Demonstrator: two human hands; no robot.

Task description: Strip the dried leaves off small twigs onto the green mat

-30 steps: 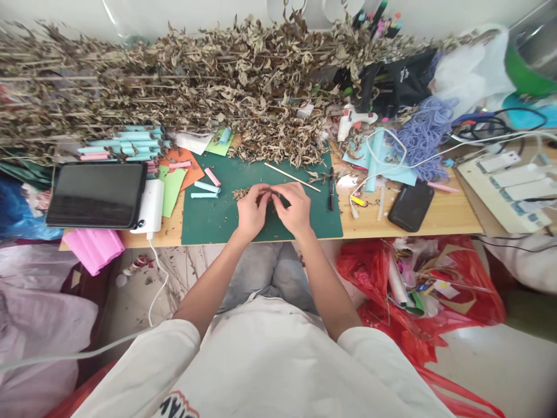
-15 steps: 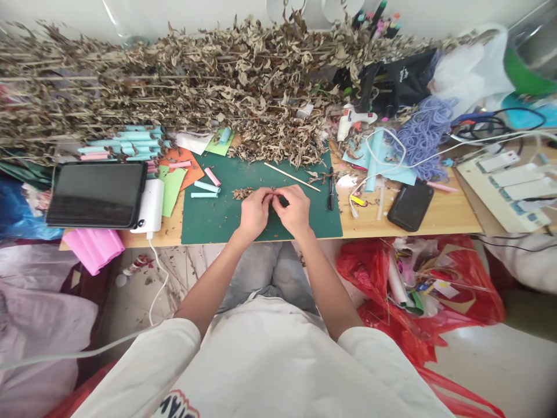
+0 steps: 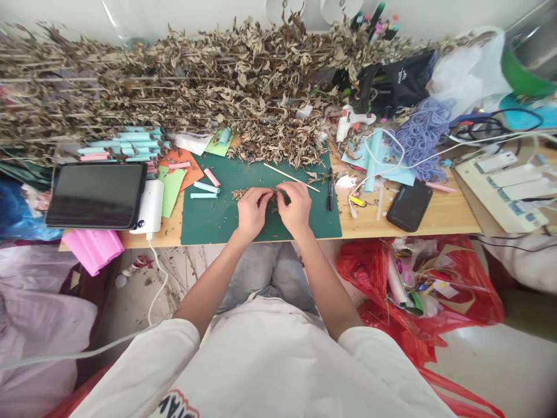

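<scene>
Over the green cutting mat [image 3: 226, 223], my left hand [image 3: 252, 213] and my right hand [image 3: 295, 208] face each other, a small gap between them. Both have thumb and fingers closed in a pinch on brown dried leaves [image 3: 274, 196], partly hidden by the fingertips. Crumbled leaf bits [image 3: 238, 194] lie beside my left hand. A thin wooden stick [image 3: 287, 174] rests just beyond my right hand, and a black pen [image 3: 331, 190] lies at the mat's right edge. Two blue paper tubes [image 3: 204, 195] and a pink one [image 3: 212, 177] are on the mat's left.
A long heap of dried leafy stalks [image 3: 195, 75] fills the table's back. At left are a tablet [image 3: 96, 194], a white power bank [image 3: 150, 206] and stacked paper tubes [image 3: 126, 145]. To the right sit a glue gun [image 3: 348, 123], purple yarn [image 3: 424, 136] and a phone [image 3: 409, 206].
My hands have parted slightly, and my fingertips have shifted a little away from my body. More brown leaf bits now show between them. The other things lie as before.
</scene>
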